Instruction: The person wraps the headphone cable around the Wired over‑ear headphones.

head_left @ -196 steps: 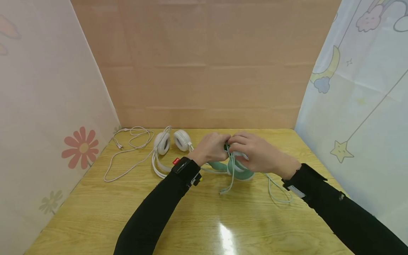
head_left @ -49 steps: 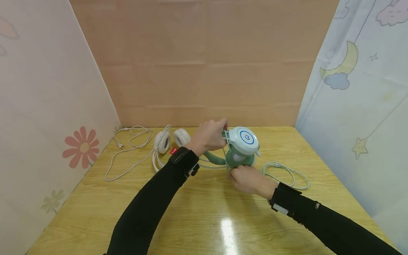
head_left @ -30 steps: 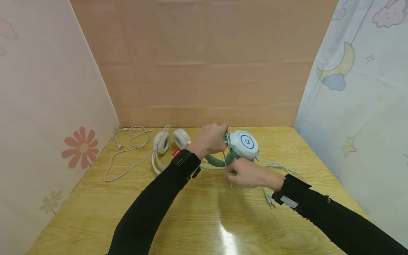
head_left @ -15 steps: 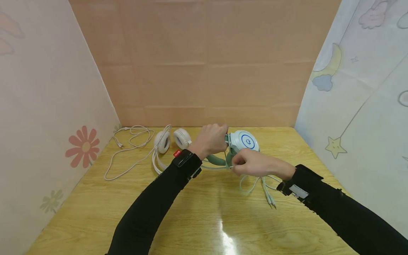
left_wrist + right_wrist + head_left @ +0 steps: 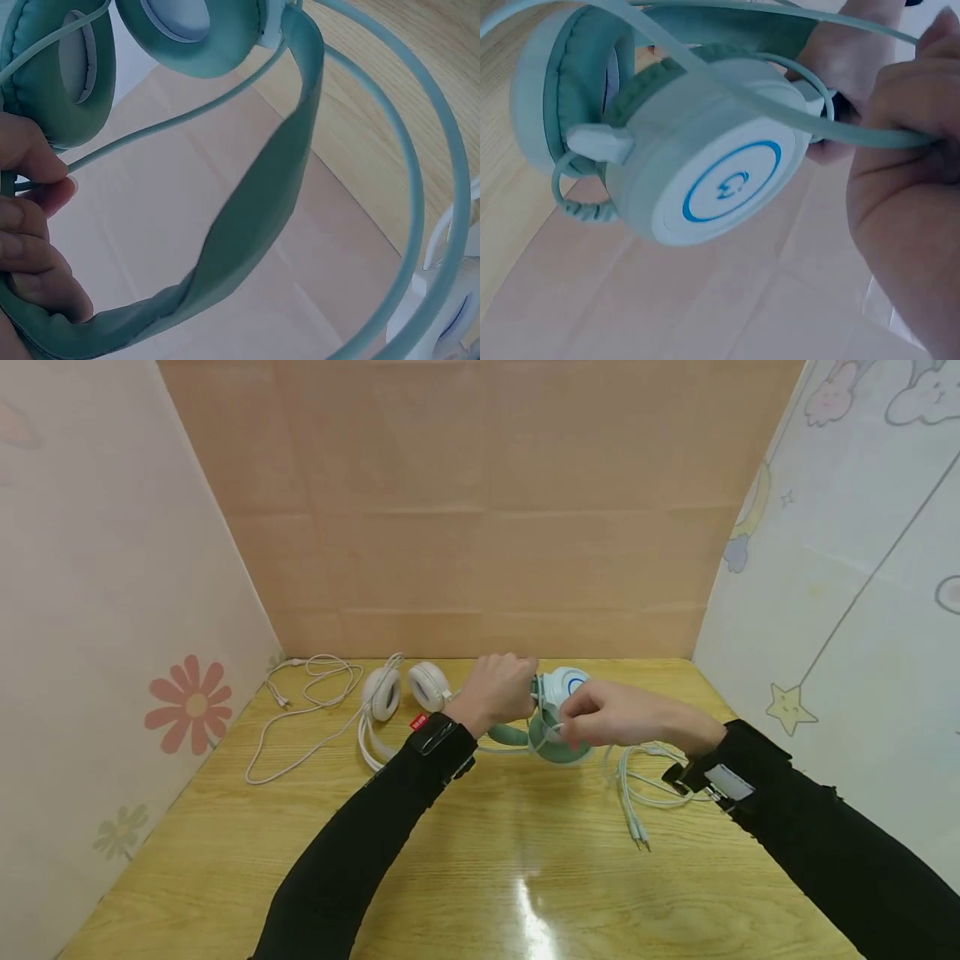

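My left hand (image 5: 498,693) grips the padded headband (image 5: 247,217) of a pale-green pair of headphones (image 5: 727,165). In the left wrist view its thumb and a finger pinch the thin green cable (image 5: 172,120), which passes by the ear cups. My right hand (image 5: 618,714) is at the right of the ear cups, fingers curled around another stretch of that cable (image 5: 780,112), which crosses in front of the blue-ringed cup. More cable lies loosely looped on the table at the right, ending in metal-tipped plugs (image 5: 640,839).
White headphones (image 5: 427,687) lie to the left, partly behind my left arm, with a red tag (image 5: 418,722) nearby. Their white cable (image 5: 262,735) spreads over the left of the wooden table (image 5: 450,877). A brown panel (image 5: 480,510) stands behind, with patterned sheets on both sides.
From below the ear cups, my right hand has moved up and to the right, drawing the cable. The plugs now show on the table at the right. My left hand has stayed nearly still.
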Demonstrator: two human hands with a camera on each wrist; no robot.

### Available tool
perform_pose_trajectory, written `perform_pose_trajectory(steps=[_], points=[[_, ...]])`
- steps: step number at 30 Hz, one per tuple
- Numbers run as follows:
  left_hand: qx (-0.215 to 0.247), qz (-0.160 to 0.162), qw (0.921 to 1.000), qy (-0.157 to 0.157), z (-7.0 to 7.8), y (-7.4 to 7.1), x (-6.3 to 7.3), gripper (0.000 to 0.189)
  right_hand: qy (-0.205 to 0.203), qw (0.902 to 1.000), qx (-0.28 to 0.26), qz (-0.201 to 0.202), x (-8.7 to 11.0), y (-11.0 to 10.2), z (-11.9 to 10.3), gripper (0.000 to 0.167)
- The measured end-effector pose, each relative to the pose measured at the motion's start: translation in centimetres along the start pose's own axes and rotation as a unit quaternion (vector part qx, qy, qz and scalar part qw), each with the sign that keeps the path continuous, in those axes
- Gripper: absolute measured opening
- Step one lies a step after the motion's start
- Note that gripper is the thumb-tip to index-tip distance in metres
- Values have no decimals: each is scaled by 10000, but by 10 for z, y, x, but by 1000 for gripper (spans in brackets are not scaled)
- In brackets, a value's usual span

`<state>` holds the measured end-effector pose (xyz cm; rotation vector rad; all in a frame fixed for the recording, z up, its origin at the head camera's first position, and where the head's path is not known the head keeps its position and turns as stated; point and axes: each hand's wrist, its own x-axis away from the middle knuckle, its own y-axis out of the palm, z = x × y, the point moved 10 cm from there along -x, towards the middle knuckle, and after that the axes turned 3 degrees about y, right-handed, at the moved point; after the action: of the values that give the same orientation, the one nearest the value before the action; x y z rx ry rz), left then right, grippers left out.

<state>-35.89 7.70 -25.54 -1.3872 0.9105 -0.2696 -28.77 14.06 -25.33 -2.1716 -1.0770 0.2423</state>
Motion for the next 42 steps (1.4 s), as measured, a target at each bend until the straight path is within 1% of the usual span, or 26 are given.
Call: perform_pose_trajectory(steps=[4, 8, 11, 13, 17, 20, 25, 28, 32, 35, 39, 42], points=[[-95, 86, 9999, 97, 2, -1, 0, 20, 157, 9998, -110, -108, 2, -6, 0, 19], [-111, 71, 9999, 59, 1, -1, 0, 28, 217, 9996, -109, -164, 1, -10, -3, 19], [-71, -8, 10000, 61, 2, 0, -1, 32, 89, 9995, -181, -226, -1, -10, -9, 22], [-82, -96, 9999, 80, 3, 2, -1, 33, -90, 9993, -259, -263, -2, -11, -15, 24], [-183, -291, 9994, 80, 6, 7, -2, 36, -444, 9983, -342, -171, -3, -16, -25, 25], [-193, -341, 9992, 69, 6, 9, -1, 36, -568, 9978, -349, -40, -3, -23, -29, 23], [-111, -309, 9994, 89, 8, 7, -2, 34, -552, 9974, -436, 158, -3, -38, -29, 27], [-104, -346, 9993, 97, 9, 7, -2, 34, -551, 9971, -453, 261, -1, -47, -31, 28], [-108, -449, 9989, 101, 10, 11, -2, 36, -450, 9969, -400, 501, 0, -58, -32, 28], [-34, -524, 9986, 86, 11, 13, -2, 35, -316, 9959, -351, 769, -1, -68, -31, 27], [59, -595, 9982, 95, 15, 14, -1, 27, -177, 9928, -62, 1180, -1, -83, -28, 26], [56, -616, 9980, 127, 17, 14, 0, 24, -42, 9878, 394, 1509, -4, -93, -24, 24]])
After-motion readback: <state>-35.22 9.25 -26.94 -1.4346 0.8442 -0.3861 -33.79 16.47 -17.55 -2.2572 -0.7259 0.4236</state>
